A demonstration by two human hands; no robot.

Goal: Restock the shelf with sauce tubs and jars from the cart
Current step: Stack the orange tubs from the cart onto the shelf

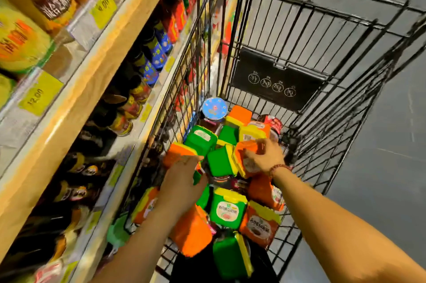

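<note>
1. Step: pick phase. Both hands are down in the cart (276, 80), nothing on its way to the shelf (76, 103) yet.
2. Right hand (265, 156): fingers curled round an orange tub (247, 164) with a yellow lid, tilted on its side at 3 o'clock of the pile centre. Firm hold, by the look of it.
3. Left hand (182, 172): lies over a second orange tub (178, 156) at 9 o'clock, against the cart's shelf-side wall. Fingers reach across the top. Can't tell if they've closed on it or only rest there.
4. Green tub (221, 160) sits between the two hands, touching the right-hand tub.
5. Stock left: a heap of orange and green tubs, jumbled and overlapping. Blue-lidded jar (214, 108) at 12 o'clock, far end. Darker jars partly buried under the tubs.
6. Shelf runs along 9 o'clock, just beside the cart. Rows there are motion-blurred, so the target slot isn't readable.
7. Next move, my read: confirm the left grip, lift both tubs straight up clear of the wire wall, then swing towards 9 o'clock and set them upright.
8. Risk: neighbours lean on the lifted tubs, so the pile may shift.
</note>
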